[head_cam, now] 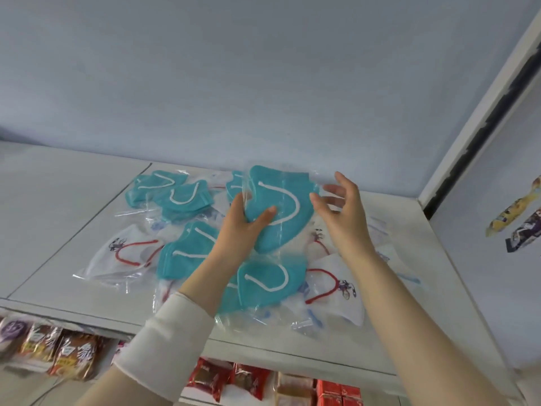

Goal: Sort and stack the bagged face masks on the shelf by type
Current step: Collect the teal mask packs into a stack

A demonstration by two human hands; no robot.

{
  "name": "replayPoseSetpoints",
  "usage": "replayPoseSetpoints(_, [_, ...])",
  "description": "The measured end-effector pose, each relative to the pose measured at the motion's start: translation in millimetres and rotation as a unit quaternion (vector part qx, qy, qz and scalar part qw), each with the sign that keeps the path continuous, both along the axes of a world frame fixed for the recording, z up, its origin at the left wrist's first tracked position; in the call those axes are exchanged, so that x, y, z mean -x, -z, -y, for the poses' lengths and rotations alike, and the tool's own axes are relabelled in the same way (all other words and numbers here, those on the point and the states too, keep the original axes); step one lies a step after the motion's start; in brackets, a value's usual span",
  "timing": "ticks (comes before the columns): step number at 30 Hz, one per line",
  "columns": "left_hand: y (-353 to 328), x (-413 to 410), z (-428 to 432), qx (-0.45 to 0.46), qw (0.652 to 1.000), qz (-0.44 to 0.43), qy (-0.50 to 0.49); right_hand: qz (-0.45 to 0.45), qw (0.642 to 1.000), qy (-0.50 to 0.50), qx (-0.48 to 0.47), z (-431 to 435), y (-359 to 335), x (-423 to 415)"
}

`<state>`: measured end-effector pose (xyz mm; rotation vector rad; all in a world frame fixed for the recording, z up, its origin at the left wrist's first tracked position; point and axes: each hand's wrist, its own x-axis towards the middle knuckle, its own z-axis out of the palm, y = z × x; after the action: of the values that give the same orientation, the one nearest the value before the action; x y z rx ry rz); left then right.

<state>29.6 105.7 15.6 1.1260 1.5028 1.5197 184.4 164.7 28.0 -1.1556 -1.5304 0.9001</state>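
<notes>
Several clear bags of face masks lie scattered on the white shelf top. My left hand grips a bag of teal masks with a white ear loop, lifted above the pile. My right hand hovers just right of that bag with fingers spread, holding nothing. More teal mask bags lie at the back left, middle and front. White masks with red loops sit at the left and right.
A pale wall rises behind the shelf top, and a white frame post stands at the right. Snack packets hang on the right wall. Below the shelf's front edge are rows of packaged snacks and red packets.
</notes>
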Motion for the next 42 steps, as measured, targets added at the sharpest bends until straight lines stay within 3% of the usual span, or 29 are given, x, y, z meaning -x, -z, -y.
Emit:
replayPoseSetpoints(2, [1.6,23.5,11.6,0.003,0.998,0.024,-0.063,0.148,0.988,-0.042,-0.002,16.5,14.6,-1.4])
replayPoseSetpoints(5, [5.8,55.9,32.2,0.003,0.987,0.072,-0.143,0.438,0.883,-0.170,0.001,38.7,35.6,3.4])
replayPoseSetpoints(7, [9.2,67.3,46.9,0.011,0.982,0.081,-0.167,0.502,0.847,-0.171,-0.030,45.2,42.4,9.8])
replayPoseSetpoints(9, [11.8,74.7,60.8,0.009,0.979,0.083,-0.187,0.464,0.871,-0.150,-0.059,46.0,41.5,12.6])
replayPoseSetpoints(14, [18.2,88.5,80.9,-0.002,0.972,0.076,-0.223,0.238,0.962,-0.102,-0.082,33.6,27.2,1.6])
replayPoseSetpoints(18, [12.2,84.0,80.2,0.010,0.983,0.047,-0.176,0.113,0.977,-0.172,-0.049,23.1,-13.0,-3.7])
replayPoseSetpoints(21, [3.1,78.3,79.1,0.004,0.994,0.036,-0.103,0.165,0.951,-0.249,-0.077,31.3,-34.9,20.1])
replayPoseSetpoints(24, [0.4,77.9,80.7,0.019,0.999,0.025,-0.013,0.236,0.933,-0.216,-0.166,45.7,-34.8,61.3])
replayPoseSetpoints(27, [4.0,97.1,83.7,0.007,0.999,0.039,0.034,0.198,0.948,-0.170,-0.183,57.4,-22.0,87.1])
replayPoseSetpoints(29, [7.8,122.3,85.2,0.011,0.999,0.042,0.027,0.219,0.956,-0.127,-0.150,58.0,-8.3,85.1])
replayPoseSetpoints(30, [10.8,137.5,85.8,0.013,0.999,0.045,0.011,0.275,0.949,-0.114,-0.109,59.0,-0.6,80.1])
replayPoseSetpoints(32, [18.3,165.2,83.0,0.014,0.997,0.076,-0.026,0.423,0.896,-0.135,-0.001,65.4,17.0,69.2])
replayPoseSetpoints(34, [23.1,180.8,78.4,0.012,0.994,0.096,-0.055,0.483,0.859,-0.158,0.062,73.0,31.4,66.8])
replayPoseSetpoints(37, [23.3,186.0,70.5,0.022,0.994,0.092,-0.050,0.436,0.891,-0.117,0.044,76.8,34.5,70.3])
replayPoseSetpoints(40, [22.5,184.1,64.0,0.029,0.995,0.084,-0.034,0.394,0.917,-0.045,-0.032,72.6,28.6,67.4])
replayPoseSetpoints(42, [23.1,182.7,61.1,0.032,0.996,0.077,-0.032,0.318,0.945,-0.009,-0.070,72.5,20.3,63.3])
